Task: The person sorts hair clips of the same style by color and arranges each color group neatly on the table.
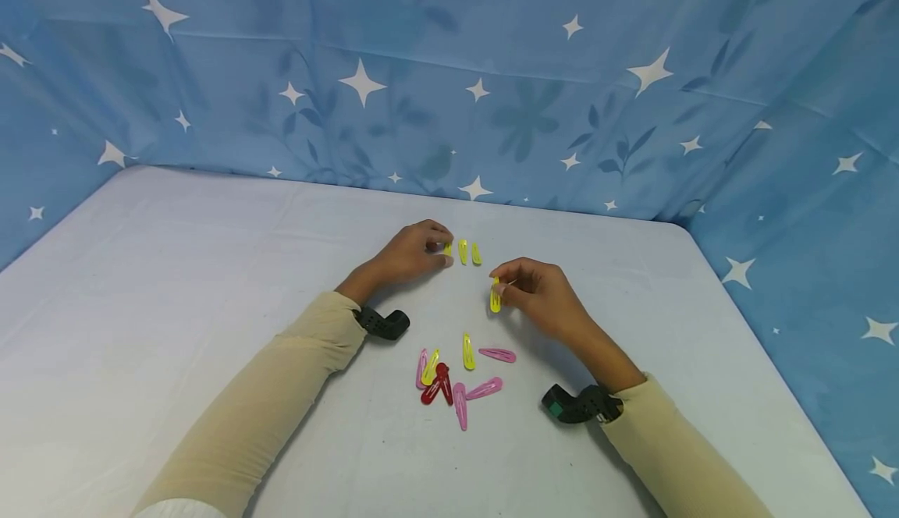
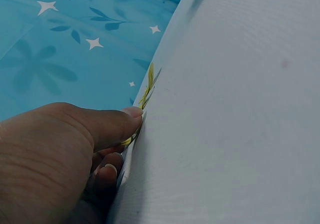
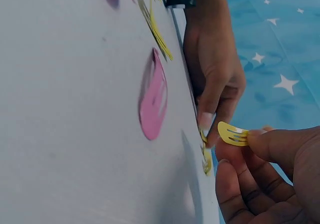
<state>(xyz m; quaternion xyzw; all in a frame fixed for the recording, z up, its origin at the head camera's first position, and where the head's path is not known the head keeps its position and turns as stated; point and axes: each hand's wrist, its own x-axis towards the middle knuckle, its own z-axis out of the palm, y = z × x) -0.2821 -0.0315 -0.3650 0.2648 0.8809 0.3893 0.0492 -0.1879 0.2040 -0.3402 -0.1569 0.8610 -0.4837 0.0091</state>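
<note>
My right hand (image 1: 541,296) pinches a yellow snap hair clip (image 3: 233,134) between thumb and fingers, holding it above the table. Farther back, my left hand (image 1: 414,253) has its thumb and fingers on another yellow hair clip (image 1: 447,250), mostly hidden by the fingers. Right beside that one lie two more yellow clips, a middle clip (image 1: 463,251) and a right-hand clip (image 1: 476,253), side by side in a short row. In the left wrist view the thumb (image 2: 117,124) covers part of the row.
Nearer the person lies a loose group: a yellow clip (image 1: 468,352), another yellow clip (image 1: 431,367) overlapping a pink clip (image 1: 421,374), red clips (image 1: 445,382), and more pink clips (image 1: 485,388). A blue star-patterned curtain (image 1: 421,136) hangs behind the white table (image 1: 337,440).
</note>
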